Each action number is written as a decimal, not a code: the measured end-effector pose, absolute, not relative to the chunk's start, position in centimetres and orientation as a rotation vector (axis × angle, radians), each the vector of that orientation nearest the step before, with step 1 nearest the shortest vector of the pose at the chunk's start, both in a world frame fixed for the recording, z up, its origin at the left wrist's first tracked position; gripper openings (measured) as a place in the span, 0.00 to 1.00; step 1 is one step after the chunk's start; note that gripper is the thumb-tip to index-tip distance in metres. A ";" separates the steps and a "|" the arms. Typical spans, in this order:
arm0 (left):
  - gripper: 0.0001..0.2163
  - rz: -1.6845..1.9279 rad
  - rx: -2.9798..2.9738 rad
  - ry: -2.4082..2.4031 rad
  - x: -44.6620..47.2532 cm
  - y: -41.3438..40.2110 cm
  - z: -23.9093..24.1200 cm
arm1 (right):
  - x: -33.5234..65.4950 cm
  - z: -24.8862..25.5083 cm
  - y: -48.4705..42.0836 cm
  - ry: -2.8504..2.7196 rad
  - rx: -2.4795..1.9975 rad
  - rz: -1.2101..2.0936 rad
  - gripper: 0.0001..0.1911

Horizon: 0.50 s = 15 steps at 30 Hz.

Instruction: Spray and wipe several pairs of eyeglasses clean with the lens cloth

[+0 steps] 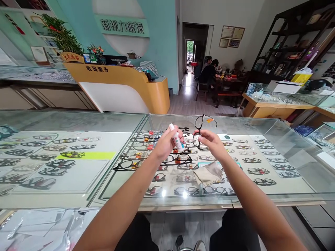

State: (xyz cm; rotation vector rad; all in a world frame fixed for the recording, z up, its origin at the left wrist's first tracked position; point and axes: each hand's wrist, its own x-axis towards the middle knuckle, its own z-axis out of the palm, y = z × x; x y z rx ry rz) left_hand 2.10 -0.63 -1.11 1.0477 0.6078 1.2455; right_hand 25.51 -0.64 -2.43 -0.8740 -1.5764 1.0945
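Observation:
My left hand (pixel 166 143) is closed around a small white spray bottle (pixel 177 138) with a coloured label, its nozzle tilted up and to the left. My right hand (pixel 210 142) pinches a pair of black-framed glasses (pixel 200 128) by one lens rim and holds them upright above the glass counter, an orange tag hanging from one temple. The bottle's tip is a short way left of the glasses. A beige cleaning cloth (pixel 208 173) lies crumpled on the glass below my right wrist.
The glass display counter (pixel 282 139) holds several rows of glasses under its top. A yellow reception desk (pixel 146 87) stands behind it. People sit at a dark table (pixel 230 83) at the back right. More glass cases (pixel 277 99) and dark shelves line the right side.

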 end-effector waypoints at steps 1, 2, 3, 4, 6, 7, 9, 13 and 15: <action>0.21 1.219 1.045 0.604 2.0 -0.7 -1.1 | 25.5 -2.3 -0.7 -1.570 -0.872 1.120 0.20; 0.22 1.199 1.059 0.609 1.9 -0.7 -1.0 | 25.5 -2.2 -0.8 -1.564 -0.871 1.139 0.20; 0.23 1.186 1.085 0.614 1.8 -0.7 -1.0 | 25.5 -2.2 -0.8 -1.557 -0.869 1.154 0.20; 0.24 1.177 1.115 0.617 1.8 -0.7 -1.1 | 25.5 -2.1 -0.9 -1.549 -0.866 1.166 0.21; 0.24 1.158 1.170 0.614 1.7 -0.6 -1.4 | 25.5 -2.1 -0.9 -1.538 -0.857 1.186 0.21; 0.24 1.141 1.184 0.610 1.7 -0.5 -1.6 | 25.5 -2.1 -0.9 -1.536 -0.853 1.192 0.22; 0.25 1.100 1.182 0.605 1.8 -0.4 -1.9 | 25.5 -2.2 -0.9 -1.538 -0.845 1.200 0.23; 0.25 1.036 1.110 0.557 1.7 -0.5 -1.9 | 25.6 -2.5 -0.8 -1.529 -0.821 1.233 0.24; 0.22 0.981 1.055 0.486 1.4 -0.6 -1.6 | 25.7 -2.5 -0.8 -1.515 -0.796 1.276 0.23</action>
